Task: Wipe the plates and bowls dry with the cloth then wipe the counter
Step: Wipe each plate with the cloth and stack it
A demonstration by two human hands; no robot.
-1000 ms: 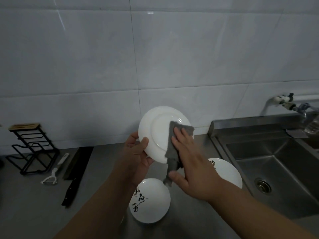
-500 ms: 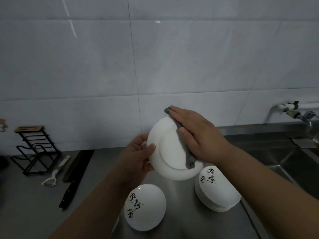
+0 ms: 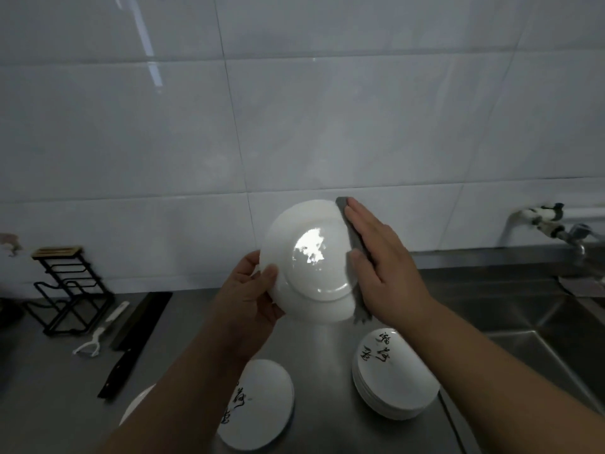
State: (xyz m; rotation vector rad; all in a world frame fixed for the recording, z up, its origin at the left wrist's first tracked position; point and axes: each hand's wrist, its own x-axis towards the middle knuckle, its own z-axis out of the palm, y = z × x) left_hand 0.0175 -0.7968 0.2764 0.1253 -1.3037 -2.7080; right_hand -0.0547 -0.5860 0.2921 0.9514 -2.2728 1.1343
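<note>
My left hand point(image 3: 248, 296) grips the left rim of a white plate point(image 3: 311, 260), held up above the counter with its underside toward me. My right hand point(image 3: 383, 267) lies flat with straight fingers, pressing a grey cloth point(image 3: 355, 244) against the plate's right edge. A strip of the cloth hangs below the palm. On the steel counter point(image 3: 327, 355) below sit a white plate with black writing point(image 3: 258, 404) and, to its right, a stack of the same plates point(image 3: 393, 381). Another white rim point(image 3: 137, 401) peeks out by my left forearm.
A steel sink point(image 3: 540, 348) lies to the right, with a tap point(image 3: 553, 224) on the wall above it. At the left stand a black wire rack point(image 3: 65, 290), a white peeler point(image 3: 101, 332) and a black knife point(image 3: 131, 348). The tiled wall is close behind.
The plate has turned so its underside faces me more squarely. My right hand and the cloth have slid from the plate's upper middle to its right edge. The view has tipped slightly.
</note>
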